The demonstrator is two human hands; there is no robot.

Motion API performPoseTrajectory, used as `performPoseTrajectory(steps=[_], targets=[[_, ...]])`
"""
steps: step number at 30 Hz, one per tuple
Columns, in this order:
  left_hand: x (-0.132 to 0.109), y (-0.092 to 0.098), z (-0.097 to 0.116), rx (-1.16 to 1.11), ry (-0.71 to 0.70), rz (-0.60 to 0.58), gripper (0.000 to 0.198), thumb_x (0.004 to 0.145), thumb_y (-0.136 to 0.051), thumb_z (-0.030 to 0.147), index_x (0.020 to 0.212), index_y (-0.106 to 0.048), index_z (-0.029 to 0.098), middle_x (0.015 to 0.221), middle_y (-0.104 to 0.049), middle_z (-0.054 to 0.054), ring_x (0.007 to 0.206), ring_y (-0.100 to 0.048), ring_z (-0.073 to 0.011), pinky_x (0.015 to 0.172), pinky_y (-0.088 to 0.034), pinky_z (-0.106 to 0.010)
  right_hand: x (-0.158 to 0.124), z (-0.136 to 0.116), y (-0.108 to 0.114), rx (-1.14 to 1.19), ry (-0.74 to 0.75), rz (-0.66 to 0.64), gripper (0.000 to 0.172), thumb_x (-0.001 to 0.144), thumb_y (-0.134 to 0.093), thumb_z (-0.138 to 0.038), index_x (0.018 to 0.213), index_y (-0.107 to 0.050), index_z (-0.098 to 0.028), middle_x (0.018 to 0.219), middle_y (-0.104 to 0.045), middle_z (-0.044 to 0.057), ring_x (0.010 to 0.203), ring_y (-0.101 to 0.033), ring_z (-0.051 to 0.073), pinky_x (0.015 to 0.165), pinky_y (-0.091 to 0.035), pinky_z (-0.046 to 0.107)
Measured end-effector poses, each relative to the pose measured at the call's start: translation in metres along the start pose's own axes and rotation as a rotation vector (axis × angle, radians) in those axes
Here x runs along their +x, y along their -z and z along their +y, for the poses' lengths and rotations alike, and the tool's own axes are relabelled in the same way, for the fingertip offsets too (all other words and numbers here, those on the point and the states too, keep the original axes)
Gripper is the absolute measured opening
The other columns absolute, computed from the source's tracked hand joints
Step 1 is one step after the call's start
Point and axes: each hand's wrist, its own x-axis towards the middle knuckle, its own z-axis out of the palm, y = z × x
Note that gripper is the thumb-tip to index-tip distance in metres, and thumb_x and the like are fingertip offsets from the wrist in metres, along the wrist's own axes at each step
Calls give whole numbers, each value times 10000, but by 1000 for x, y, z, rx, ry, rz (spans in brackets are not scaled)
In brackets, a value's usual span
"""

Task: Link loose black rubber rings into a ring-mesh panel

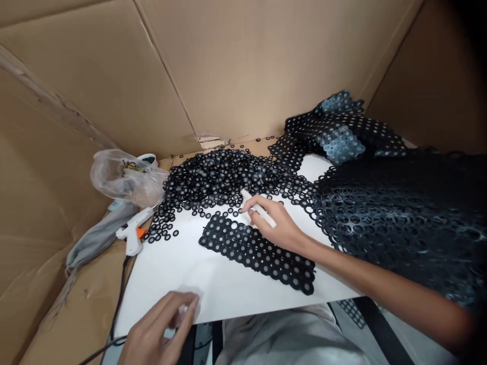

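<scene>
My right hand [276, 223] is closed round a white pen-like stick [266, 217], its tip pointing up and left toward the loose rings. Just below that hand, a strip of joined black rings [258, 253] lies at a slant on the white board [163, 274]. My left hand [162, 324] is at the board's near left edge, thumb and fingers curled together. Something pale shows between its fingers, too small to make out. Beyond the strip, a heap of loose black rings [220, 175] spreads over the back of the board.
To the left are a white glue gun [134, 234] with an orange trigger, a clear plastic bag [125, 177] and a grey cloth [101, 235]. A large black ring sheet [399, 218] covers the right side, with folded sheets [331, 126] behind. Cardboard walls [266, 66] enclose the board.
</scene>
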Motion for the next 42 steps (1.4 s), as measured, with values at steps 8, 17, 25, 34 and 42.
performPoseTrajectory(steps=[8,17,25,34,42], targets=[[67,-40,-3,120,-64,320,647,1091,-625,490,1690,-442,324,1610,-619,-156,1479,-598,-404,1207,-528,-629,-37,-28,52,-316,-15,-160,210,1059,-588,-152,1165,-699,-295,1066,-803,16,944,-787,248,813,-579,354],[83,-51,13,-85,194,246,598,1076,-639,554,1621,-493,355,1552,-643,-131,1458,-605,-390,1154,-578,-636,-143,8,25,-588,-170,-40,382,1025,-757,-352,1389,-643,-370,1458,-760,82,1343,-702,411,1012,-672,618],[109,-59,20,-572,368,444,658,931,-820,556,1496,-601,302,1242,-766,-94,1138,-778,-274,994,-683,-423,-154,12,23,-641,-215,-79,360,1075,-738,-369,1416,-628,-335,1551,-713,61,1482,-593,372,1100,-628,572],[62,-26,-7,-638,533,232,799,819,-888,621,1510,-656,293,1154,-799,-85,986,-805,-234,899,-685,-309,-145,5,45,-616,-154,-83,341,1066,-751,-314,1393,-657,-328,1496,-743,58,1468,-561,370,1088,-593,566],[36,-28,5,-513,506,55,461,936,-755,629,1180,-766,239,937,-752,-43,896,-752,-230,803,-639,-287,-113,-47,28,-146,-147,-144,148,1115,-593,-194,1137,-703,-291,1110,-798,35,989,-727,240,841,-546,374]])
